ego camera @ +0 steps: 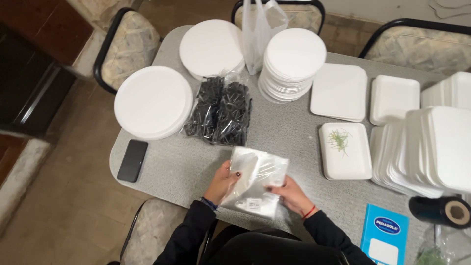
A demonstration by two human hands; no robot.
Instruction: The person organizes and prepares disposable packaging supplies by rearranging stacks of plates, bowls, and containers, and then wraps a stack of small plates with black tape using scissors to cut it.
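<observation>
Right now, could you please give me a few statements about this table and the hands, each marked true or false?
1. Both hands, left hand and right hand, hold a stack of clear bags. True.
2. The phone lies on a round plate. False: it lies on the bare table, near its edge.
3. One white tray has green sprigs on it. True.
4. The black cutlery packs lie to the right of the rectangular trays. False: they lie left of them, among the round plate stacks.
5. A black tape roll lies at the right edge. True.
</observation>
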